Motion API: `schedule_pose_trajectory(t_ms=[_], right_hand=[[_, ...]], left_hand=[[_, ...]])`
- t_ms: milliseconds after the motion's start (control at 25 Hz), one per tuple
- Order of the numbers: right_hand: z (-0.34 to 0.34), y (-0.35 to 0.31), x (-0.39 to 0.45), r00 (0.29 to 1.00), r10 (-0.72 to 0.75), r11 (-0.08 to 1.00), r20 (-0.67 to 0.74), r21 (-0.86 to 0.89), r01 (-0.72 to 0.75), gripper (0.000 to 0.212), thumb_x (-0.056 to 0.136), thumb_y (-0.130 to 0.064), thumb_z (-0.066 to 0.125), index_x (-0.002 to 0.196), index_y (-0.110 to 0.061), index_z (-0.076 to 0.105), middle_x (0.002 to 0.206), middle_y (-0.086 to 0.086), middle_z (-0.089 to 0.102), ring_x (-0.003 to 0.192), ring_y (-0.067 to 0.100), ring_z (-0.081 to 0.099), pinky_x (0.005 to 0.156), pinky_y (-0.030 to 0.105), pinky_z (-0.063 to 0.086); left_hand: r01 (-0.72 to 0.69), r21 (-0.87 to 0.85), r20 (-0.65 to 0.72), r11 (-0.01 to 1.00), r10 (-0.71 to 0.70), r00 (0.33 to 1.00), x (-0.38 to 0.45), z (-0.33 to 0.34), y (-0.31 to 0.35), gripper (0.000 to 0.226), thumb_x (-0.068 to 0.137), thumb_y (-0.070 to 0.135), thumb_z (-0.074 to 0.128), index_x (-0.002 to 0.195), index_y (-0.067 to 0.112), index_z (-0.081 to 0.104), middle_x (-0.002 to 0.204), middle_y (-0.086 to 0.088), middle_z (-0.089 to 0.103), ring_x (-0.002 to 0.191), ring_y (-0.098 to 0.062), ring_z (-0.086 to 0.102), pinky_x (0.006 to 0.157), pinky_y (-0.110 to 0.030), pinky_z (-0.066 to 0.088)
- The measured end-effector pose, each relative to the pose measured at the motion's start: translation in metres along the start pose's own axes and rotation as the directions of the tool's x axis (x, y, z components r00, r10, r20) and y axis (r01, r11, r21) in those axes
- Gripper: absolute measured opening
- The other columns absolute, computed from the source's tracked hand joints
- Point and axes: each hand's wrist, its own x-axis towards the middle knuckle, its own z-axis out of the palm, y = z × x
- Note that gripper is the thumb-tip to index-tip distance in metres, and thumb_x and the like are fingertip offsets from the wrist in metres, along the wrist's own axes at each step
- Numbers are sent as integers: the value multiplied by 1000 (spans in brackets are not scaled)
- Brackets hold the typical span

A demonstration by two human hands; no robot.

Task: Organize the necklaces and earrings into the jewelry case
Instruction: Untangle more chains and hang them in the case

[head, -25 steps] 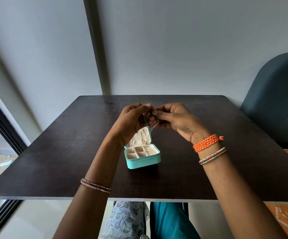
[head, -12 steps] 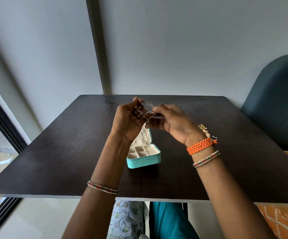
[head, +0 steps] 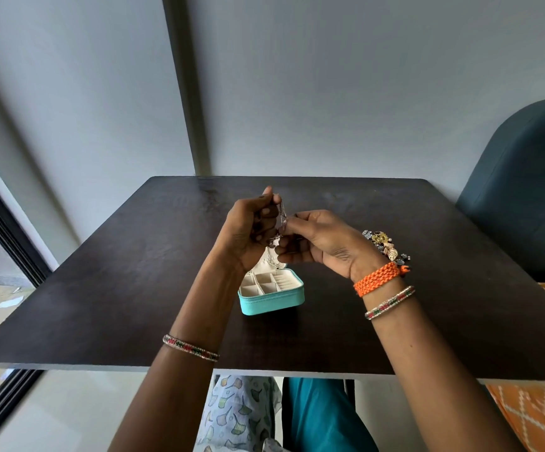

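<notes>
A small turquoise jewelry case (head: 272, 300) stands open on the dark table (head: 108, 288), its cream compartments showing and its lid raised behind my hands. Above it my left hand (head: 248, 233) pinches the top of a thin silver necklace chain (head: 282, 212) between thumb and fingertips. My right hand (head: 316, 243) pinches the same chain lower down, just above the lid. A small heap of gold and silver jewelry (head: 385, 244) lies on the table behind my right wrist.
A dark teal chair (head: 525, 190) stands at the table's right side. A grey wall is behind the table, with a dark window frame (head: 3, 230) at the left. Orange patterned fabric (head: 538, 415) lies at the lower right.
My left hand has lifted the chain's upper end, so the necklace now hangs more upright between both hands. The heap of jewelry has come into view behind my right wrist.
</notes>
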Motion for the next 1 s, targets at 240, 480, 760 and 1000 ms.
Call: schedule_pose_trajectory(t_ms=[240, 480, 760, 1000], right_hand=[[-7, -4, 5, 992, -122, 990, -14, 64, 123, 10, 89, -2, 56, 96, -8, 60, 88, 8, 64, 83, 18, 61, 85, 33, 51], [-3, -4, 21, 959, -259, 962, -112, -122, 245, 25, 89, -1, 59, 112, 5, 63, 97, 15, 67, 83, 18, 65, 77, 30, 57], [-2, 12, 49, 882, -401, 827, -247, -511, 232, 17, 77, -13, 76, 91, -4, 74, 79, 4, 71, 67, 3, 60, 61, 18, 46], [3, 29, 60, 870, -418, 827, -262, -506, 245, 13, 76, -11, 76, 87, -6, 75, 80, 3, 72, 78, 10, 67, 71, 22, 51]], left_hand=[[57, 101, 5, 993, -57, 998, 3, -1, 0, 30, 98, 16, 41, 70, 13, 50, 42, 11, 30, 29, -4, 19, 31, -13, 11], [-66, 226, 2, 972, 67, 998, 11, -11, -9, 25, 97, 15, 48, 73, 9, 52, 48, 4, 42, 36, -3, 32, 36, -14, 29], [-172, 399, -85, 900, 223, 971, 24, -38, -24, 23, 93, 14, 56, 74, 3, 61, 61, -7, 61, 52, -12, 56, 56, -23, 49], [-183, 602, -123, 778, 317, 941, 27, -59, -32, 22, 87, 24, 65, 73, 7, 68, 68, -9, 65, 65, -15, 56, 67, -30, 45]])
